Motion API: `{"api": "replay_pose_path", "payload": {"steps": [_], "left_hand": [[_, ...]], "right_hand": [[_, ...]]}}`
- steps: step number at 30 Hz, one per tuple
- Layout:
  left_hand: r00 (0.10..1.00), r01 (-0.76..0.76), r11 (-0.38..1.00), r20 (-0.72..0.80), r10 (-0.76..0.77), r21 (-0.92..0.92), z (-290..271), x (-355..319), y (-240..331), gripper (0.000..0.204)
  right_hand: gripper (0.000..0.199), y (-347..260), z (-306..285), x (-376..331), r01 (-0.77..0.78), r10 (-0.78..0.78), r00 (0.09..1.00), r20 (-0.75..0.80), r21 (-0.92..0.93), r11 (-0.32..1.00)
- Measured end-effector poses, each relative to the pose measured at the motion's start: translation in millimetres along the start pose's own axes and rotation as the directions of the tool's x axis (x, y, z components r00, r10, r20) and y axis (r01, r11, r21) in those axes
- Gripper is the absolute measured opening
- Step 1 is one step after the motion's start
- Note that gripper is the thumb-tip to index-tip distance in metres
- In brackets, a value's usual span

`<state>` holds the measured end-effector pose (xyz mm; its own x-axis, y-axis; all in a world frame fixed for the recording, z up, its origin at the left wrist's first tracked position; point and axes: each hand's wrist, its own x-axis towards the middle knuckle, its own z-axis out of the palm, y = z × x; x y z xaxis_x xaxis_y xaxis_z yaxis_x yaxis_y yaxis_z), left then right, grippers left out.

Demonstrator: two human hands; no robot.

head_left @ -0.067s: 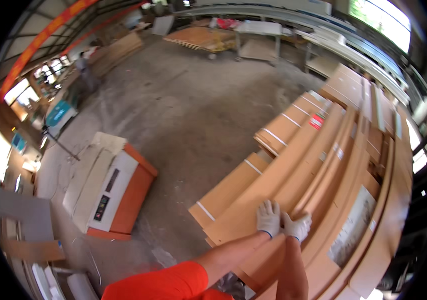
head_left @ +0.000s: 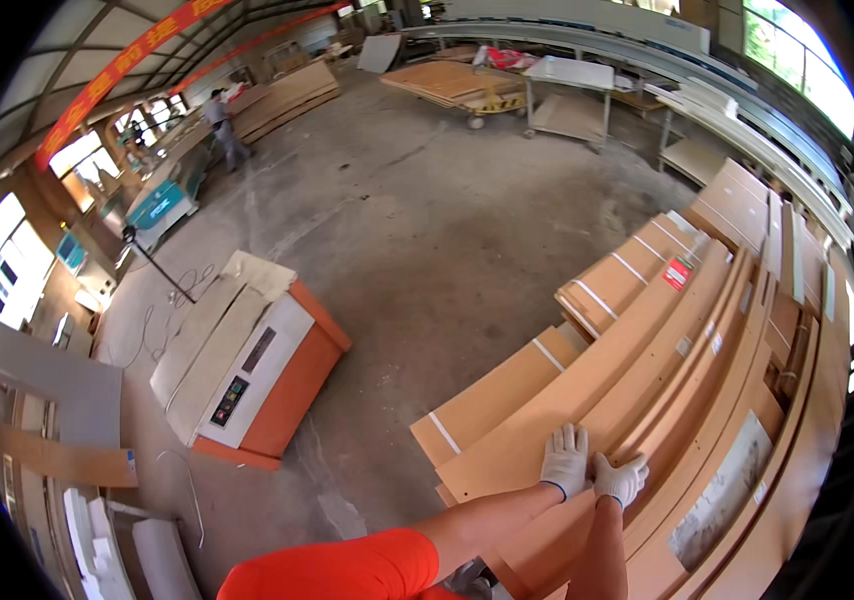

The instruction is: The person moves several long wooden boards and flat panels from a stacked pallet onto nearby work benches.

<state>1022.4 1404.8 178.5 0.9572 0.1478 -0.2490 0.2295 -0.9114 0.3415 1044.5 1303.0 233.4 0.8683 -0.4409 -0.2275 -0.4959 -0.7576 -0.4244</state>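
Both my hands wear white work gloves and rest close together on a stack of long wood-coloured boards [head_left: 530,432]. My left hand [head_left: 566,462] lies flat on a wide board, its fingers stretched forward. Just to its right, my right hand [head_left: 621,479] has its thumb apart and its fingers bent over the near end of a narrow board [head_left: 669,410]. The undersides of those fingers are hidden. A red label [head_left: 677,273] sits on the wide board's far end.
An orange and white machine [head_left: 277,365] stands on the floor to the left. Strapped board bundles [head_left: 612,280] lie beyond the stack's left side. Farther off are a cart of panels [head_left: 457,85], a metal table [head_left: 569,73] and a walking person [head_left: 222,128].
The whole view has shifted, so the scene sits farther right and lower in the picture. Both hands stay at the same place on the boards.
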Motion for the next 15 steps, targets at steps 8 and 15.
{"api": "replay_pose_path", "payload": {"steps": [8, 15], "left_hand": [[0.983, 0.074, 0.996, -0.165, -0.081, -0.045, -78, 16, -55, 0.112], [0.977, 0.02, 1.0, -0.214, -0.022, -0.009, -64, -42, -60, 0.105]], "right_hand": [[0.081, -29, 27, 30, 0.05, -0.058, 0.996, 0.066, 0.109, 0.993], [0.097, 99, 96, 29, 0.088, -0.103, 0.995, 0.016, 0.404, 0.911]]}}
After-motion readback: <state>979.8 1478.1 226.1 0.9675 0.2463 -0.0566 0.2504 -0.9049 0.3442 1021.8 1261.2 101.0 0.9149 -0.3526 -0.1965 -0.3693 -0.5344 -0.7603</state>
